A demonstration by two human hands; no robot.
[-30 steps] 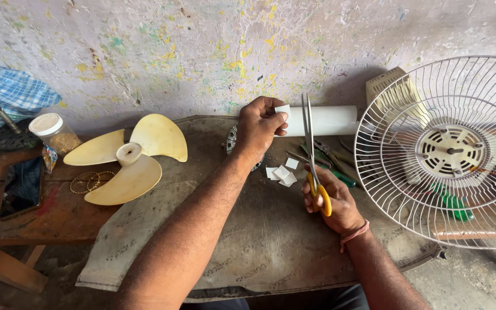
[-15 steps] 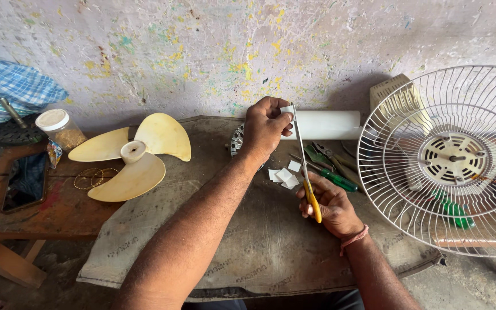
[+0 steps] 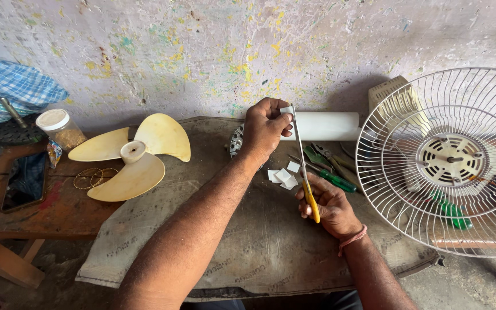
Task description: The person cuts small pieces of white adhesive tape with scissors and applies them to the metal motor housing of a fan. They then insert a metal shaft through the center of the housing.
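Workbench [image 3: 248,252]: one scissors [image 3: 304,166], four paper scraps [image 3: 283,174].

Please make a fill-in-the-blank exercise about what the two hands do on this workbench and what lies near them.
1. The right hand grips scissors with ____ handles.
2. The left hand pinches a small white piece at the tip of the ____.
3. The cream fan blade lies to the ____ of the left hand.
4. The wire fan guard stands beside the ____ hand.

Missing words: yellow; scissors; left; right
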